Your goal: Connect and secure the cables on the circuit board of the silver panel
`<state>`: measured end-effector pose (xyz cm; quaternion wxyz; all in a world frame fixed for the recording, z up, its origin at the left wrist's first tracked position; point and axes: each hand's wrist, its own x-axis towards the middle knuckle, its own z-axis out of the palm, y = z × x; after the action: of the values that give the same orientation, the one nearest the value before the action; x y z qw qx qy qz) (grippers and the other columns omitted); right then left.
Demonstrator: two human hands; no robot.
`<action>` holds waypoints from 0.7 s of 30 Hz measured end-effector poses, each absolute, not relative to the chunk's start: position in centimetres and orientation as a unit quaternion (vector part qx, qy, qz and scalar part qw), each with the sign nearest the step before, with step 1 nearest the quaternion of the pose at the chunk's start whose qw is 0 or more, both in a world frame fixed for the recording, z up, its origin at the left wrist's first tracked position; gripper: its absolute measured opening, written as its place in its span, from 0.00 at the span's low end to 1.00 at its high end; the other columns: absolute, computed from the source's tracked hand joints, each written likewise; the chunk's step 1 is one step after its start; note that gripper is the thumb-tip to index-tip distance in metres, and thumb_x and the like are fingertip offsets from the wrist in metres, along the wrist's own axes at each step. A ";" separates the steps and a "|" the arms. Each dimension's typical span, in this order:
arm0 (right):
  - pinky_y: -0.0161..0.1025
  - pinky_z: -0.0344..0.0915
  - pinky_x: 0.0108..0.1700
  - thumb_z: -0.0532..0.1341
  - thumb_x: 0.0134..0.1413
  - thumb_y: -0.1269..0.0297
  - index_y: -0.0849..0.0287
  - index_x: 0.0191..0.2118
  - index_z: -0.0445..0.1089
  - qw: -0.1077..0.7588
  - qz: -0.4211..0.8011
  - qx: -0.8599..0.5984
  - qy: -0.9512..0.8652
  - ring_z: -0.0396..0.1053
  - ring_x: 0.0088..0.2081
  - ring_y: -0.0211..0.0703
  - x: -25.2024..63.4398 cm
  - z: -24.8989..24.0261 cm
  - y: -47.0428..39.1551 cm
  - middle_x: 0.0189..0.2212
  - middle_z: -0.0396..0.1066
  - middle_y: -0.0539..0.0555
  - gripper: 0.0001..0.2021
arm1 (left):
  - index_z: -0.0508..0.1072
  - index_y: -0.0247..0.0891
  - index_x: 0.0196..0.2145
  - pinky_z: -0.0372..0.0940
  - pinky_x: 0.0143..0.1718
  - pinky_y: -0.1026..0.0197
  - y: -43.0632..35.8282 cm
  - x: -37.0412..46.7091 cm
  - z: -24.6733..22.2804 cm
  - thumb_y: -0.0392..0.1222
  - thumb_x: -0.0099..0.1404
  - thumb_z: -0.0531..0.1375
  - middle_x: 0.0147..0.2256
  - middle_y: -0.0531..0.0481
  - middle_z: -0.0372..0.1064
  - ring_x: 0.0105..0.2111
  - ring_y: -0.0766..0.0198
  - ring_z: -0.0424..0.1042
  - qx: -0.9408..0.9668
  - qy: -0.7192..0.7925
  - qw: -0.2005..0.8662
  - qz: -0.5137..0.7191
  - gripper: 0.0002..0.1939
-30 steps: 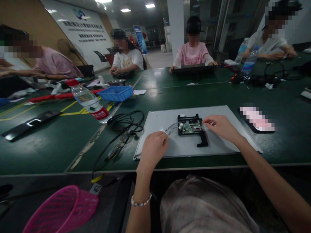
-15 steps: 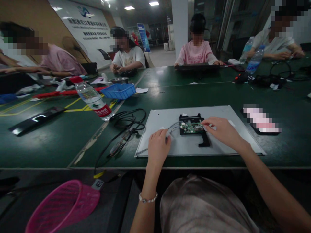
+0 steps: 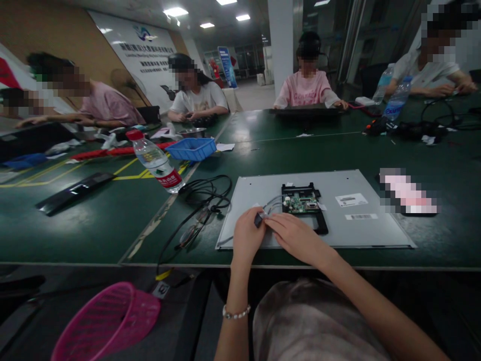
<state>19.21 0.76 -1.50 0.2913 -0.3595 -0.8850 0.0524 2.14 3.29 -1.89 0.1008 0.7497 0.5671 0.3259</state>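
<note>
A grey metal panel (image 3: 361, 233) lies flat at the table's front edge. On it sits a black bracket (image 3: 322, 223) with a green circuit board (image 3: 298, 201). Grey cable (image 3: 273, 201) runs from the board's left side toward my hands. My left hand (image 3: 248, 233) is closed over the panel's left part, on the cable and a small dark piece (image 3: 258, 219) at its thumb. My right hand (image 3: 296, 234) meets it there, fingertips pinched together at the cable. The exact spot under the right fingertips is partly hidden.
Left of the panel are black cords (image 3: 210, 193), eyeglasses (image 3: 188, 235), a water bottle (image 3: 160, 168), a blue tray (image 3: 193, 149) and a glossy black part (image 3: 75, 193). A phone (image 3: 409, 193) lies right. A pink basket (image 3: 108, 321) is below the edge. Several people sit around the table.
My right hand has left the circuit board's right side and moved left to my left hand. White labels on the panel now show. The camera view has shifted slightly.
</note>
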 end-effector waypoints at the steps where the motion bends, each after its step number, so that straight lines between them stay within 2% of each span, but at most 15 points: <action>1: 0.50 0.61 0.60 0.52 0.59 0.74 0.66 0.57 0.64 0.294 0.049 -0.362 -0.883 0.65 0.55 0.48 19.1 -1.7 0.8 0.53 0.69 0.63 0.20 | 0.71 0.38 0.43 0.65 0.51 0.54 3.4 2.1 -1.8 0.31 0.59 0.57 0.42 0.47 0.73 0.45 0.57 0.72 0.746 0.569 0.106 0.329 0.14; 10: 0.47 0.63 0.57 0.51 0.60 0.76 0.67 0.56 0.64 0.273 0.049 -0.381 -0.882 0.69 0.49 0.48 18.6 -1.2 0.9 0.48 0.72 0.63 0.19 | 0.72 0.38 0.44 0.65 0.52 0.52 3.7 2.0 -1.4 0.34 0.61 0.56 0.44 0.46 0.74 0.46 0.57 0.72 0.730 0.581 0.127 0.336 0.13; 21: 0.47 0.65 0.56 0.51 0.60 0.76 0.65 0.57 0.64 0.282 0.053 -0.381 -0.879 0.70 0.50 0.47 18.7 -1.6 0.4 0.51 0.71 0.62 0.20 | 0.71 0.38 0.45 0.64 0.53 0.51 3.5 1.7 -1.7 0.34 0.62 0.57 0.46 0.45 0.73 0.48 0.56 0.71 0.737 0.583 0.118 0.320 0.13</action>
<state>18.70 0.39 -1.65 0.2818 -0.3812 -0.8789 0.0528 1.72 3.51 -1.72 0.1178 0.7373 0.5831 0.3201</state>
